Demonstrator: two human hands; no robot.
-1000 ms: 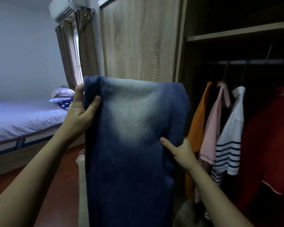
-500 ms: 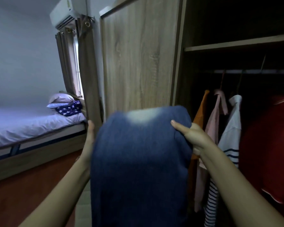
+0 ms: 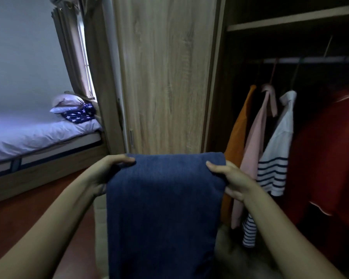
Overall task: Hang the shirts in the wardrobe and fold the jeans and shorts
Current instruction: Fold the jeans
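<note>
In the head view, two hands hold a pair of dark blue jeans (image 3: 163, 198) up in the air, in front of the wardrobe door (image 3: 165, 77). The jeans are bent over at the top and hang down long, past the bottom of the picture.

The left hand (image 3: 107, 172) grips the top left corner. Its fingers (image 3: 126, 159) are curled over the top edge of the cloth. The right hand (image 3: 230, 180) grips the top right corner, with its thumb (image 3: 212, 165) on the front and the other fingers tucked behind.

To the right, the wardrobe is open and dark inside. Four shirts hang side by side from a rail (image 3: 310, 59): an orange shirt (image 3: 236, 137), a pink shirt (image 3: 254, 141), a white shirt with dark stripes (image 3: 276, 154) and a red shirt (image 3: 330, 150). A wooden shelf (image 3: 290, 19) sits above the rail.

To the left is a bed (image 3: 28, 129) with a pale pillow (image 3: 68, 101) and a blue cloth with white stars (image 3: 79, 114) just beside the pillow. A curtain (image 3: 73, 47) hangs behind the bed. The floor (image 3: 18, 218) is reddish brown.
</note>
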